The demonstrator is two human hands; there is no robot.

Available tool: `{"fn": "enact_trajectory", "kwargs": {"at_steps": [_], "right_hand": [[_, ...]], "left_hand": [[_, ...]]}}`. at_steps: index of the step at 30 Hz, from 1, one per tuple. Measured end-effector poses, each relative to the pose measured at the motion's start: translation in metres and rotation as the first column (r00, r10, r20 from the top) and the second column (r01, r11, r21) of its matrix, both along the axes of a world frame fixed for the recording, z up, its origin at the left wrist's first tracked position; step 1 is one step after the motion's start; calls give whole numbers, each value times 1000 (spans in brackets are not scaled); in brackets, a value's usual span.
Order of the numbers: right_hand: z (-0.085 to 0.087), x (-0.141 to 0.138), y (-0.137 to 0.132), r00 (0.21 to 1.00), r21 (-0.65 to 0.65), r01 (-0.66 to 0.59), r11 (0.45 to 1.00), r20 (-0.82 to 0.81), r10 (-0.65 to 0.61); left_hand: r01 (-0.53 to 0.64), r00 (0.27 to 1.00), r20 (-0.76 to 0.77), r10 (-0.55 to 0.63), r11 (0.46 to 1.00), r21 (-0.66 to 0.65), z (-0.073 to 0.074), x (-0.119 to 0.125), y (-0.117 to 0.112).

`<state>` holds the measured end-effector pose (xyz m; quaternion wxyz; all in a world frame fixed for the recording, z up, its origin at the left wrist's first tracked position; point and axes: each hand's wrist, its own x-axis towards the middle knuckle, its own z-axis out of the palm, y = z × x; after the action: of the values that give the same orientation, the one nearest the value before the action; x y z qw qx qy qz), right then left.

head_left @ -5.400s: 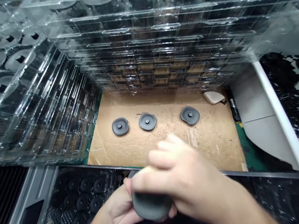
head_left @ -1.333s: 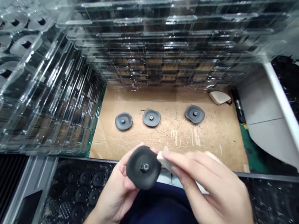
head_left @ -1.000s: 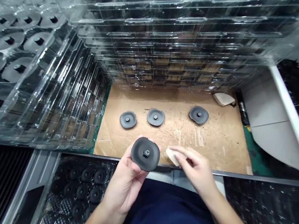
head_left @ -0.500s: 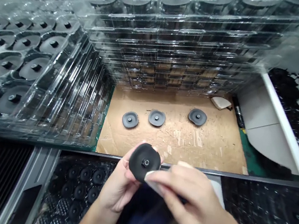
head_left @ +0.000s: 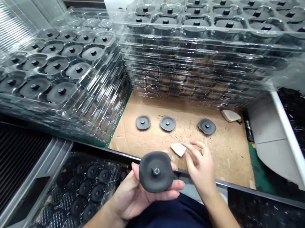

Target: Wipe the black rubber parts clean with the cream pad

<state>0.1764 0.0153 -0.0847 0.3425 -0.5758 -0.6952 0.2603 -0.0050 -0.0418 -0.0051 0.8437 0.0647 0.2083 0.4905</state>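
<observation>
In my left hand (head_left: 130, 199) I hold a dark grey rubber-looking disc (head_left: 155, 182) with a small round stub at its centre; the thumb grips its left edge and the fingers lie under it. My right hand (head_left: 201, 166) is over the cardboard, fingers loosely spread. Its fingertips are at the right edge of a white wedge-shaped pad (head_left: 177, 149) lying on the cardboard (head_left: 229, 157); whether they touch it I cannot tell. Farther back lie three similar discs: a left one (head_left: 142, 122), a middle one (head_left: 167, 123) and a right one (head_left: 207, 126).
Stacked clear plastic trays holding discs rise at the back (head_left: 194, 35) and left (head_left: 86, 92). A second white wedge (head_left: 231, 115) and a black pen-like tool (head_left: 248, 125) lie at right, beside a white bin (head_left: 287, 139) with black scraps. Below left is another disc tray (head_left: 83, 187).
My right hand has moved from the held disc up to the cardboard, where the white wedge it held now lies. My left hand still holds the disc. The camera view has shifted.
</observation>
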Motion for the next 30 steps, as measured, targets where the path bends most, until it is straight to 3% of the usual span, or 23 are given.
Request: {"fn": "enact_trajectory", "kwargs": {"at_steps": [2,4,6,8,9,11,13,16,18,20,24,26,30], "right_hand": [[12,4,-16,999,-21,-21,1000,-37,21],[21,5,-32,997,-37,-50,998,-63,48],[26,5,-45,996,-42,-58,997,-77,55],[28,5,-54,995,-43,-47,998,-88,43],[29,7,-57,995,-42,-35,998,-95,31],[34,11,-60,993,-38,-12,999,-115,7],[43,17,-62,990,-23,8,1000,-139,-11],[62,24,-65,970,-25,2,1000,-243,-8],[73,23,-65,924,-82,-73,994,-380,36],[78,19,-64,828,-218,-196,956,-560,42],[65,8,-54,655,-442,-322,837,-742,-139],[55,5,-48,619,-464,-324,825,-763,-186],[40,2,-40,593,-478,-378,793,-783,-189]], "left_hand": [[-27,991,-129,38,996,88,-1,2,-1],[-37,912,-382,150,958,286,-3,5,-1],[75,675,-649,350,843,532,-7,7,0],[275,402,-744,534,704,654,-11,10,1],[360,314,-745,589,652,667,-12,10,1],[453,243,-729,640,590,668,-12,11,1],[474,232,-727,647,578,665,-10,11,0],[447,274,-745,608,605,658,-6,10,-4],[422,305,-760,574,634,648,-5,10,-6],[405,322,-780,536,667,625,-5,10,-7],[429,269,-831,487,712,556,-7,6,-6],[471,242,-861,447,722,507,-6,3,-4],[514,292,-928,231,780,356,2,-5,5]]}}
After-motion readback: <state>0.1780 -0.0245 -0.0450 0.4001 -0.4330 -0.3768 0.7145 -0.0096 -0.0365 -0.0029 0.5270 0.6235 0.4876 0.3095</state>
